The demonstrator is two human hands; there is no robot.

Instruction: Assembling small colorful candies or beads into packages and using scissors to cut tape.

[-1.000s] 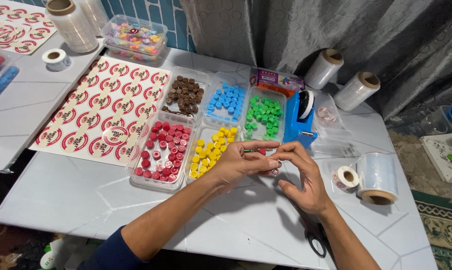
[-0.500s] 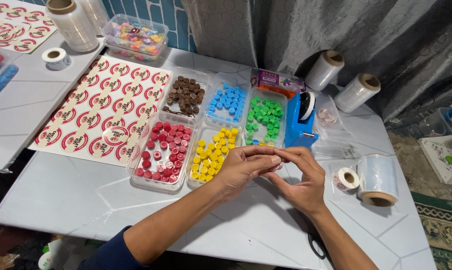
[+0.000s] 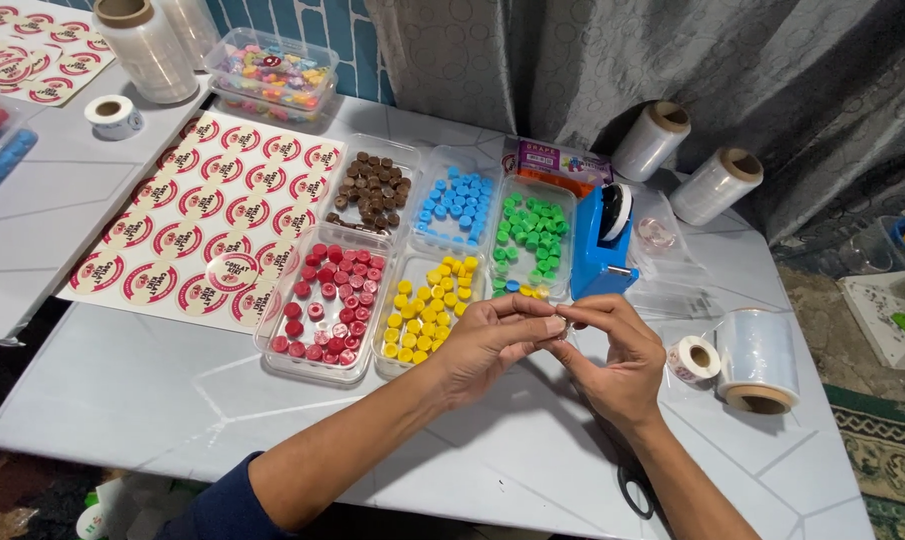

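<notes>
— What are the hands doing there, near the front edge of the white table (image 3: pixel 153 400)?

— They meet in front of the trays. The left hand (image 3: pixel 488 343) and the right hand (image 3: pixel 618 355) have their fingertips pressed together around a small clear thing (image 3: pixel 565 327), pinched between both. It's too small for me to tell what it is.

— So both are closed on it?

— Yes, the fingers of each hand are curled in and gripping that little piece, held just above the tabletop, close to the tray of yellow pieces (image 3: pixel 428 310).

— What else is around?

— Just beside the yellow ones, a tray of red pieces (image 3: pixel 323 305). Behind them, toward the far edge, trays of brown pieces (image 3: pixel 373 190), blue pieces (image 3: pixel 458 200) and green pieces (image 3: pixel 533 230). A blue tape dispenser (image 3: pixel 603 245) stands right of the green tray, just behind the right hand.

— And on the left side?

— A sheet of round red-and-white stickers (image 3: pixel 193 220) lies flat there, next to the red tray. Toward the right edge, a small tape roll (image 3: pixel 695 360) touches a larger roll of clear film (image 3: pixel 760 360). Black scissors (image 3: pixel 633 490) peek out under the right forearm by the front edge.
</notes>
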